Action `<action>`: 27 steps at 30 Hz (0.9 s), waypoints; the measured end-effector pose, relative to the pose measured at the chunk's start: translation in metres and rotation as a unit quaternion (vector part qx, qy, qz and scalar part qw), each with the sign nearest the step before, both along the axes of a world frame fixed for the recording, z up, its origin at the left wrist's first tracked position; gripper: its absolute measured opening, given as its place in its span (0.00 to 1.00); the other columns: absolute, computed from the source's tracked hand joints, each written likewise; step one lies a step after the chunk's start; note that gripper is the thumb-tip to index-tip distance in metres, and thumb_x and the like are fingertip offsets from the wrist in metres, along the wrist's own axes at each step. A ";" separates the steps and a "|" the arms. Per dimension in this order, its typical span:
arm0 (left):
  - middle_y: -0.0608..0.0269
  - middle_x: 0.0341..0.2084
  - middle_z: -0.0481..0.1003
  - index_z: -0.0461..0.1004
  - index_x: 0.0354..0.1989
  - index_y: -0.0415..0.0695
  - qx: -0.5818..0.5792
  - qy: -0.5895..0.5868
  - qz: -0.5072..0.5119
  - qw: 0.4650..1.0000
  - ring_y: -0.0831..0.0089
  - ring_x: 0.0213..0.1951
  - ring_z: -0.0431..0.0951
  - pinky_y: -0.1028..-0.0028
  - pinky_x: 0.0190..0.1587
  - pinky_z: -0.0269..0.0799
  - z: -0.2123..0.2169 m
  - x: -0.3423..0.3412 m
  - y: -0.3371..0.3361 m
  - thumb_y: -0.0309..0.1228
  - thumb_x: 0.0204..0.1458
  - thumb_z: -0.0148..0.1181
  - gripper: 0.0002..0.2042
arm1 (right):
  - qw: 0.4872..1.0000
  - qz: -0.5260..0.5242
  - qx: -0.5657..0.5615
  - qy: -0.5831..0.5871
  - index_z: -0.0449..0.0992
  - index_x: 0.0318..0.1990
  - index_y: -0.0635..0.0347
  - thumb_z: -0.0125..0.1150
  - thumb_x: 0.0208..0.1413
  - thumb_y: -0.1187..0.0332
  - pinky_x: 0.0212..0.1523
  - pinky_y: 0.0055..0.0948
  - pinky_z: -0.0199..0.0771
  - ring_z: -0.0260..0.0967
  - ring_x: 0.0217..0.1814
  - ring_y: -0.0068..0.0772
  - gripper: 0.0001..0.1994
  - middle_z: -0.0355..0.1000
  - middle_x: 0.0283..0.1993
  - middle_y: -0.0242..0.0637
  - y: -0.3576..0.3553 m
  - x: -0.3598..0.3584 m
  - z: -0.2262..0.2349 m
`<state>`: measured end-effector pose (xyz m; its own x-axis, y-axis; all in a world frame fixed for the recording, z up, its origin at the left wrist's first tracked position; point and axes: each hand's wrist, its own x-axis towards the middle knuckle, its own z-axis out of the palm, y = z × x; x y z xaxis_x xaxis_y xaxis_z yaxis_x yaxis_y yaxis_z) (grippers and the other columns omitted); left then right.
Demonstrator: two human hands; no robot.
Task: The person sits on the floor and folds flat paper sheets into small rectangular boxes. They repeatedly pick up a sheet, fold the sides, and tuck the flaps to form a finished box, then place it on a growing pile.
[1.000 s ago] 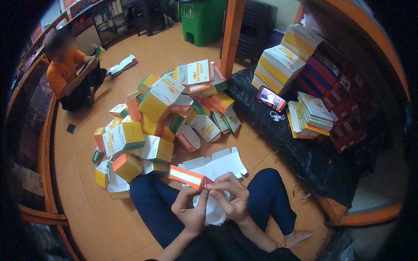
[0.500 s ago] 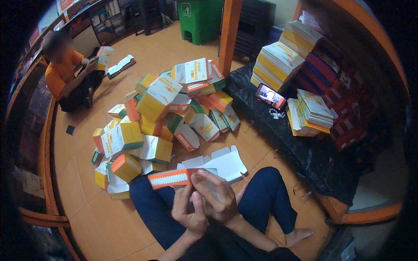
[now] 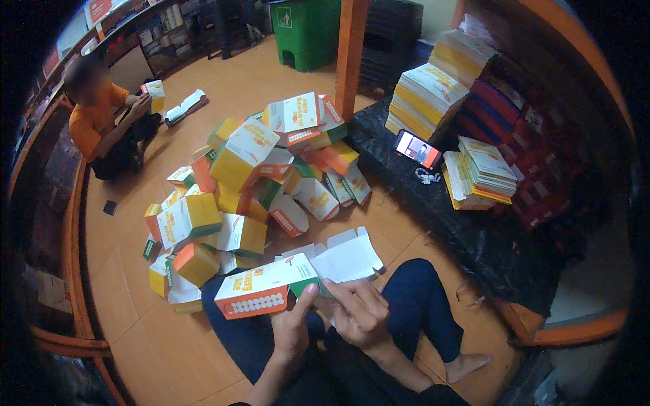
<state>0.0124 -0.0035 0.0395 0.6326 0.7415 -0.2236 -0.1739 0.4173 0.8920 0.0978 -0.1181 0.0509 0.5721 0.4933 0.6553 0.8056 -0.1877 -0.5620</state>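
Note:
A small cardboard box (image 3: 252, 287) in white, orange and green, its side dotted with white circles, is held above my lap. My left hand (image 3: 291, 331) grips its near side at the green end, thumb on the edge. At that same end, my right hand (image 3: 359, 312) has its fingers bent against the end flap, seemingly pinching it; the fingertips are partly hidden. Just beyond the hands, an unfolded white carton sheet (image 3: 349, 258) lies on the floor.
A heap of folded boxes (image 3: 247, 145) rises in front of me. At far left a person in orange (image 3: 98, 122) holds another box. On a black-covered platform (image 3: 467, 250) at right stand carton stacks (image 3: 426, 95) and a phone (image 3: 416, 149). Behind are an orange post (image 3: 351, 61) and green bin (image 3: 306, 37).
The box has turned in my hands, bringing its white printed face and green end into view. My right hand has shifted slightly right and down. The other person's box has changed angle.

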 end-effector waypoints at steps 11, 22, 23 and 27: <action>0.56 0.50 0.76 0.72 0.55 0.39 0.626 0.203 0.096 0.747 0.63 0.51 0.77 0.64 0.52 0.73 -0.059 -0.029 0.007 0.27 0.53 0.70 0.22 | 0.943 0.051 0.120 0.305 0.80 0.38 0.65 0.65 0.57 0.75 0.40 0.25 0.69 0.70 0.36 0.28 0.04 0.73 0.35 0.36 -0.005 0.003 0.013; 0.55 0.48 0.77 0.73 0.55 0.41 0.561 0.163 -0.089 0.807 0.60 0.51 0.77 0.64 0.51 0.73 -0.070 -0.045 0.002 0.30 0.59 0.61 0.17 | 0.898 0.147 0.186 0.370 0.81 0.40 0.65 0.67 0.57 0.74 0.47 0.26 0.68 0.70 0.42 0.27 0.06 0.74 0.37 0.36 0.000 0.001 0.004; 0.55 0.49 0.77 0.73 0.56 0.41 0.555 0.160 -0.093 0.811 0.59 0.51 0.77 0.64 0.51 0.73 -0.068 -0.045 0.003 0.30 0.59 0.61 0.17 | 0.902 0.144 0.184 0.364 0.82 0.41 0.65 0.67 0.56 0.75 0.47 0.26 0.68 0.70 0.42 0.28 0.06 0.74 0.37 0.37 -0.001 0.002 0.003; 0.55 0.49 0.77 0.73 0.56 0.41 0.538 0.151 -0.103 0.823 0.59 0.51 0.77 0.64 0.52 0.73 -0.064 -0.041 0.009 0.30 0.60 0.60 0.17 | 0.896 0.168 0.187 0.366 0.82 0.40 0.66 0.67 0.56 0.75 0.46 0.26 0.68 0.70 0.42 0.28 0.06 0.74 0.38 0.37 0.000 0.002 0.002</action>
<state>-0.0287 0.0059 -0.0242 0.8052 0.4974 0.3229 0.0987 -0.6493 0.7541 0.0999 -0.1181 0.0525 0.7768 0.5420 0.3207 0.1713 0.3083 -0.9358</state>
